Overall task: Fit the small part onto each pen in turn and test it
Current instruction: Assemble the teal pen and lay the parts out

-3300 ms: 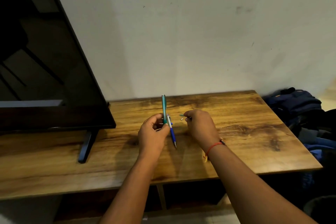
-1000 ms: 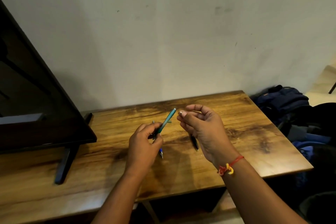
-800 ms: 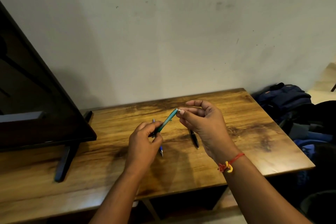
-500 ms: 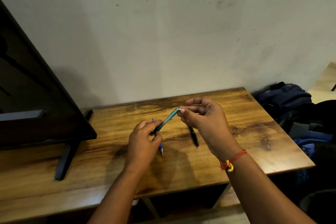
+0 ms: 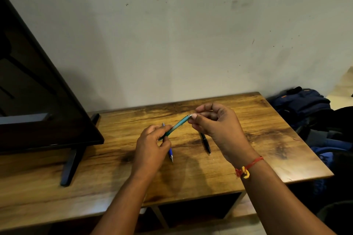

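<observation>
My left hand (image 5: 151,145) grips the lower end of a teal pen (image 5: 176,125), which slants up to the right above the wooden table (image 5: 257,129). My right hand (image 5: 215,126) pinches a small whitish part (image 5: 190,115) against the pen's upper tip with thumb and forefinger. A blue pen (image 5: 170,151) lies on the table, partly hidden under my left hand. A black pen (image 5: 206,142) lies on the table beneath my right hand.
A large black TV screen (image 5: 38,91) stands on the left of the table, its dark foot (image 5: 71,164) reaching toward the front. Blue and dark bags (image 5: 305,105) are piled on the floor past the table's right edge. A pale wall rises behind.
Both hands lifted off the table with the teal pen, which tilted from upright to slanting right. My right hand brought the small part to the pen's upper tip and holds it there.
</observation>
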